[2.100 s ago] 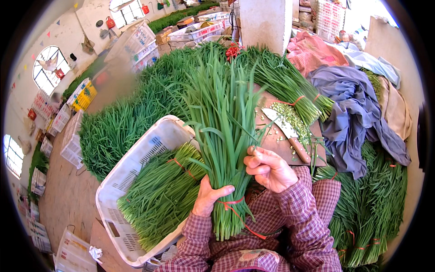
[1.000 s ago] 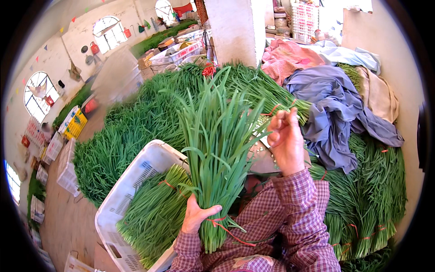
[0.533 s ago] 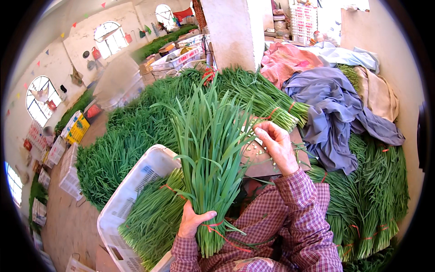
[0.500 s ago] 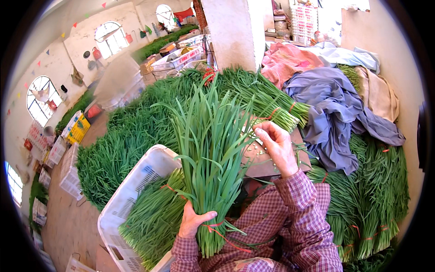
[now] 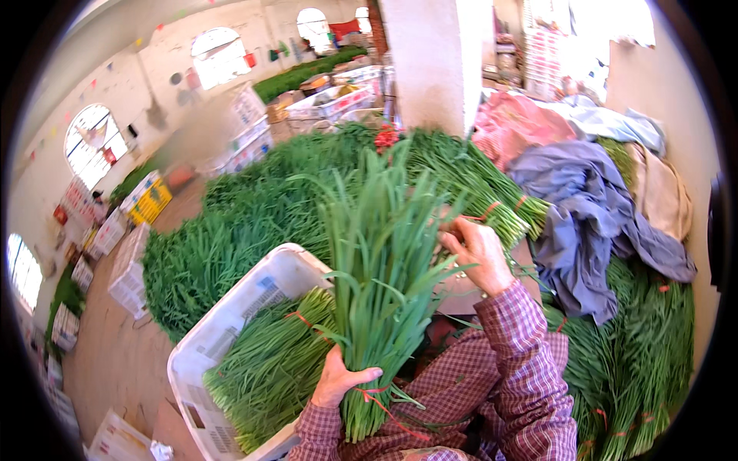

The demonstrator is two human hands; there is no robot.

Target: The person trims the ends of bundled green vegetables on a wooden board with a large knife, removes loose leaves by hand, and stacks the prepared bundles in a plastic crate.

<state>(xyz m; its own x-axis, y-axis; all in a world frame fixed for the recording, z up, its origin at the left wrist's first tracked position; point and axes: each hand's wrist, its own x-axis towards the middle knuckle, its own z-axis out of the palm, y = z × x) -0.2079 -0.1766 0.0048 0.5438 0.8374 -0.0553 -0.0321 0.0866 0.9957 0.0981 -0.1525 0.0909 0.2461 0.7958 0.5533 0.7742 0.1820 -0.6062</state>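
Observation:
An upright bunch of garlic chives [image 5: 380,284], its long flat leaves fanning upward, is in my left hand [image 5: 344,379]. That hand wraps the lower stems, thumb across the front, just above a red tie [image 5: 372,393] with a loose tail. At the bunch's right side, my right hand [image 5: 483,257] has its fingers pinched together against the leaf edges; leaves partly hide the fingertips, so what they pinch cannot be made out. Close on the left, a white plastic crate [image 5: 265,270] holds tied chives [image 5: 269,373] lying on a slant.
Loose greens [image 5: 231,246] heap up beyond the crate. Tied bunches [image 5: 492,200] lie past my right hand above a brown board [image 5: 458,298]. Grey-blue cloth [image 5: 573,207] covers part of the right side, with more chives [image 5: 630,369] below. A white pillar [image 5: 427,69] stands ahead.
The whole view has shifted, so the scene sits further right and lower. My left hand keeps its hold on the bunch; my right fingers are now closer in against the leaves.

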